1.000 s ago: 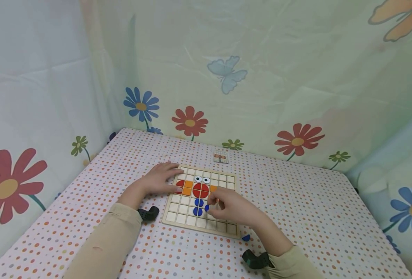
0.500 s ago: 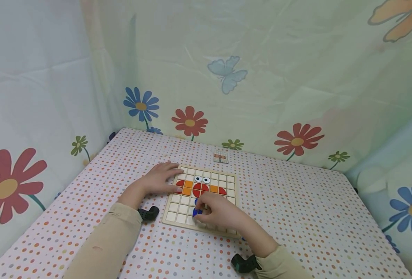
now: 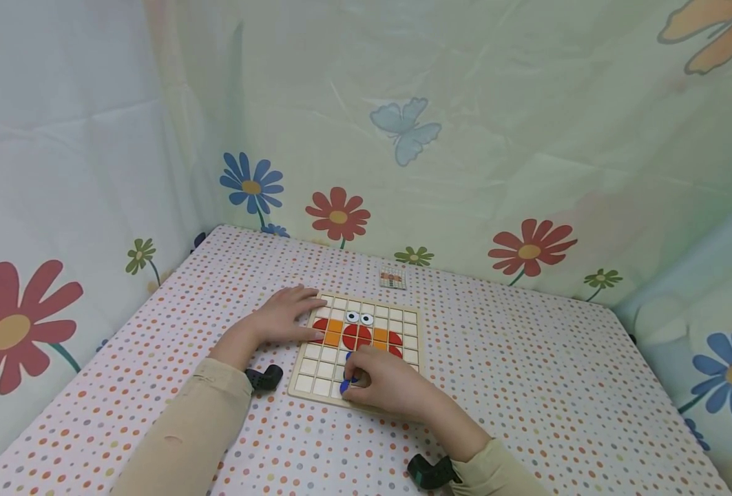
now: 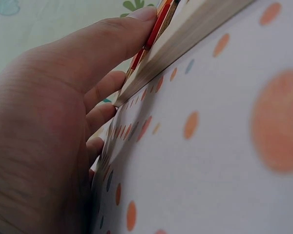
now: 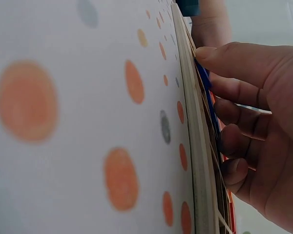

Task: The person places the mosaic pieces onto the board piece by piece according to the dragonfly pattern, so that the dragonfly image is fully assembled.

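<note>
A wooden grid board [image 3: 310, 368] lies on the dotted tablecloth, bearing red round shapes [image 3: 351, 337], orange squares [image 3: 332, 337] and two eye tiles [image 3: 367, 319]. My left hand [image 3: 281, 317] rests along its left edge with fingers spread. In the left wrist view, the left thumb [image 4: 107, 44] touches a red tile at the rim. Low on the board, my right hand [image 3: 387, 380] pinches a blue tile [image 3: 344, 387] between thumb and curled fingers. Its outline is partly hidden. In the right wrist view, blue [image 5: 202, 75] shows beneath the right thumb. The right hand covers other blue tiles.
A small pattern card [image 3: 393, 278] lies behind the board. Black wrist devices sit near both wrists, the left one [image 3: 265, 378] and the right one [image 3: 430, 471]. Flower-printed fabric walls stand behind the table and at its sides.
My right hand has moved left and slightly nearer across the board with the blue tile, uncovering the right-hand orange and red tiles. The left hand stays put. The loose blue half-circle on the table is now hidden.
</note>
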Action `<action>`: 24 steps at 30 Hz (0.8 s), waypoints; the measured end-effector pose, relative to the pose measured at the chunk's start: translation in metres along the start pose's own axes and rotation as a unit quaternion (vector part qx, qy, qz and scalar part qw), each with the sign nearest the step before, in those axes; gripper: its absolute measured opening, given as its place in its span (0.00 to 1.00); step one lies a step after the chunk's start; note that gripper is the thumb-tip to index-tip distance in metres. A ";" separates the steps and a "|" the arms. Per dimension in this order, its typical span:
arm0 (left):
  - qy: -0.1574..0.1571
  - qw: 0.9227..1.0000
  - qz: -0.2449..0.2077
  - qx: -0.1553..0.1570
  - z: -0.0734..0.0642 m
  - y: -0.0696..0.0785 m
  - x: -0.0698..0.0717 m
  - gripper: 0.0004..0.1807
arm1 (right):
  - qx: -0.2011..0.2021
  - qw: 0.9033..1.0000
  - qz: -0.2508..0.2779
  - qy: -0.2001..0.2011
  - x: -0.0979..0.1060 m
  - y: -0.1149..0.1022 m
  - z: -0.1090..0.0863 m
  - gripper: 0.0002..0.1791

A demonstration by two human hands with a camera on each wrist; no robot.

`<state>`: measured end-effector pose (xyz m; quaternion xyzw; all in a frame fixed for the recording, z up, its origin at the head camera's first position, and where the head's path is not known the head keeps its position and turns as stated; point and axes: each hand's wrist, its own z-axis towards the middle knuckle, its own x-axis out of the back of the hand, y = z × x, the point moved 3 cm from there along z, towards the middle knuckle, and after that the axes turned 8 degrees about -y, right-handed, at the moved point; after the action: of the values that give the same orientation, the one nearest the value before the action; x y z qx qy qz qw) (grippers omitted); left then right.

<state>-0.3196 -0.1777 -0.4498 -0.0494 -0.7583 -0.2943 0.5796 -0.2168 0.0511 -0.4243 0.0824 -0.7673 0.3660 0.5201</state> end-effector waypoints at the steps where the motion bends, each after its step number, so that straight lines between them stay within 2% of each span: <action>1: 0.000 1.000 -0.001 0.001 0.000 0.000 0.000 0.44 | 0.001 1.000 -0.003 0.001 0.000 0.000 0.000 0.11; 10: -0.003 1.000 -0.003 0.001 -0.001 0.002 0.003 0.43 | 0.014 1.000 -0.002 -0.001 0.001 -0.002 -0.001 0.08; 17: -0.005 1.000 -0.001 0.001 -0.002 0.002 0.003 0.42 | 0.008 1.000 -0.010 -0.006 0.003 -0.003 -0.002 0.07; 24: -0.006 1.000 0.007 0.002 -0.001 0.001 0.000 0.43 | -0.004 0.999 -0.029 0.030 0.020 0.002 -0.015 0.06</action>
<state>-0.3188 -0.1773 -0.4490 -0.0552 -0.7622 -0.2884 0.5769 -0.2155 0.0676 -0.4054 0.0916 -0.7501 0.3498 0.5537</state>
